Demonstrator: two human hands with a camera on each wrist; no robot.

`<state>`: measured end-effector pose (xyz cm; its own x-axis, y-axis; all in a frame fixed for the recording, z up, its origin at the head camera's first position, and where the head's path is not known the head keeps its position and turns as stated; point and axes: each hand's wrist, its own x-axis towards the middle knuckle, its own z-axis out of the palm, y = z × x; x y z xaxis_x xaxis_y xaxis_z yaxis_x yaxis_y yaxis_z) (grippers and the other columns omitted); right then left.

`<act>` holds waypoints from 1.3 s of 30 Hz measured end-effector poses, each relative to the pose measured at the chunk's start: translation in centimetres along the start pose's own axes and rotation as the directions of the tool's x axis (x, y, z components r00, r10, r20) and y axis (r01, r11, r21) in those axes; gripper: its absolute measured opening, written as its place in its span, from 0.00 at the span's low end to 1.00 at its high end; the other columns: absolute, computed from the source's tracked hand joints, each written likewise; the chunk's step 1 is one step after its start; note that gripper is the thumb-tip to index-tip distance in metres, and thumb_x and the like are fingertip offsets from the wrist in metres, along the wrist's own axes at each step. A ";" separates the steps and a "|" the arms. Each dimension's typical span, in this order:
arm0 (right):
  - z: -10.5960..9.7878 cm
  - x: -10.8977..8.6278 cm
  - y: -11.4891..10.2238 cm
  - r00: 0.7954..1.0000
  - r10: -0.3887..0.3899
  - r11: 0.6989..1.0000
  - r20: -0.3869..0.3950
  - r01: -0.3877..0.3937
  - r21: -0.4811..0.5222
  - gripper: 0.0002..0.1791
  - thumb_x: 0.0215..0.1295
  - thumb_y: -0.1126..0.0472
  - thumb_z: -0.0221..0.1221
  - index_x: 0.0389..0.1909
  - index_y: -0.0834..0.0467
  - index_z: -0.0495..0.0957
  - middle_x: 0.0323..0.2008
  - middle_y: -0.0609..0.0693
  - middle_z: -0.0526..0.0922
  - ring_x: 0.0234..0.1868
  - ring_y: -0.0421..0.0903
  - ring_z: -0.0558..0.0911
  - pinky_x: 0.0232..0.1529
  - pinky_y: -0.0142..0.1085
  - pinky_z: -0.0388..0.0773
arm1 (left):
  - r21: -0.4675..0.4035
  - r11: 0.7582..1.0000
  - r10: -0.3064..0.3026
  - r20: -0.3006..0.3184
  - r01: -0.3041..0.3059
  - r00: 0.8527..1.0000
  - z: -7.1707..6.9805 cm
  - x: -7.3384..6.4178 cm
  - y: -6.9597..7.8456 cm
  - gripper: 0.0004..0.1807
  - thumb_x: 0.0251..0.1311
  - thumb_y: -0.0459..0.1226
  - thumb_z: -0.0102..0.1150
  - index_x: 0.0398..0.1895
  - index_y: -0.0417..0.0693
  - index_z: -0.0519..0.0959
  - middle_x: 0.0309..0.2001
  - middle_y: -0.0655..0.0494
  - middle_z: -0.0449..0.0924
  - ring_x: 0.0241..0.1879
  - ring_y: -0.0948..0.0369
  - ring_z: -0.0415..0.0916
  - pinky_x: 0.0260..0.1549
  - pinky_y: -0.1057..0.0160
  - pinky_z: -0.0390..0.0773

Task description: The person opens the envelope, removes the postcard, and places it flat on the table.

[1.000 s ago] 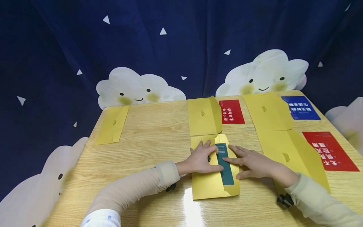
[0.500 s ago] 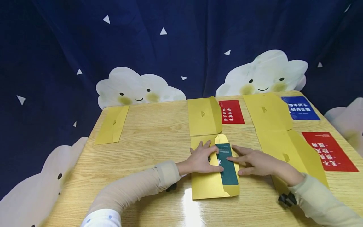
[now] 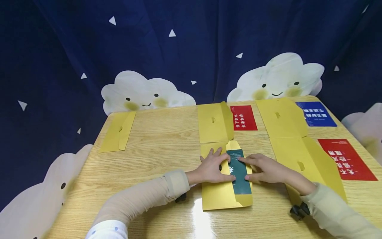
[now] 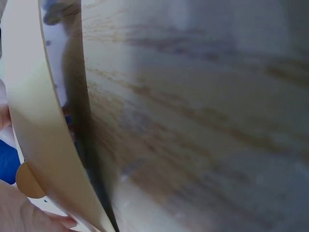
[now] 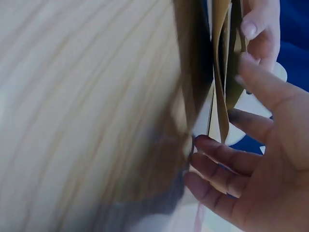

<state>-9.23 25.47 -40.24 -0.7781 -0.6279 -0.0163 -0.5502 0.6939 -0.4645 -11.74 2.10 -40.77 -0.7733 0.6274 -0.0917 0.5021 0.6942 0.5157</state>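
Observation:
A dark green card (image 3: 240, 184) with white print lies over the unfolded flap of a yellow envelope (image 3: 218, 197) in the head view. Its left part goes under the envelope's edge, out of sight. Spread over that envelope, my left hand (image 3: 212, 169) has its index finger bent at the opening and its thumb reaching onto the card. From the right, my right hand (image 3: 267, 170) touches the card with index finger and thumb, which stand apart. In the right wrist view, the right hand's fingers (image 5: 231, 162) lie beside the flap's edge.
Two more yellow envelopes (image 3: 282, 116) (image 3: 301, 156) with flaps unfolded lie at the right. Beside them are a blue card (image 3: 317, 114) and a red card (image 3: 347, 159). Another envelope (image 3: 209, 124) and red card (image 3: 246, 118) lie behind my hands. One envelope (image 3: 114, 132) sits far left.
The green card has slid right, so more of it shows beyond the envelope's edge. My right hand drew back slightly, then its fingertips came onto the card. The left hand stayed in place.

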 end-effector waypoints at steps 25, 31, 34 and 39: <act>0.4 -0.1 -0.3 0.994 0.100 0.972 -0.037 -0.090 0.217 0.43 0.47 0.49 0.68 0.62 0.62 0.64 0.29 0.47 0.65 0.28 0.43 0.65 0.24 0.30 0.61 | 0.000 1.000 0.014 -0.004 -0.014 1.000 0.1 -0.1 -0.1 0.22 0.46 0.59 0.62 0.38 0.61 0.67 0.67 0.41 0.53 0.63 0.34 0.46 0.40 0.23 0.51; 0.3 -0.6 0.2 0.992 0.111 0.974 -0.058 -0.097 0.204 0.42 0.46 0.51 0.69 0.62 0.62 0.65 0.28 0.47 0.65 0.27 0.42 0.65 0.23 0.29 0.60 | -0.003 1.000 0.017 -0.001 -0.017 1.000 0.0 -0.1 -0.1 0.22 0.46 0.58 0.62 0.37 0.61 0.68 0.67 0.41 0.53 0.63 0.34 0.46 0.40 0.23 0.50; 0.2 -0.9 0.3 0.991 0.123 0.970 -0.061 -0.107 0.218 0.42 0.45 0.53 0.69 0.62 0.62 0.65 0.29 0.47 0.65 0.27 0.43 0.65 0.24 0.29 0.61 | -0.004 1.000 0.013 -0.003 -0.013 1.000 0.1 -0.1 -0.1 0.22 0.45 0.59 0.62 0.37 0.61 0.68 0.67 0.42 0.53 0.63 0.34 0.46 0.41 0.23 0.50; -0.3 -1.3 0.4 0.986 0.164 0.953 -0.041 -0.147 0.265 0.43 0.45 0.55 0.70 0.63 0.63 0.63 0.31 0.49 0.65 0.29 0.44 0.65 0.26 0.30 0.62 | 0.004 1.000 0.012 -0.006 -0.012 1.000 0.1 0.0 -0.1 0.22 0.45 0.59 0.62 0.38 0.62 0.68 0.67 0.42 0.53 0.64 0.34 0.46 0.41 0.23 0.50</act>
<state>-8.49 26.67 -40.16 -0.8696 -0.4907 -0.0557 -0.3293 0.6602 -0.6751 -11.69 2.06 -40.93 -0.7695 0.6335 -0.0808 0.5126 0.6881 0.5136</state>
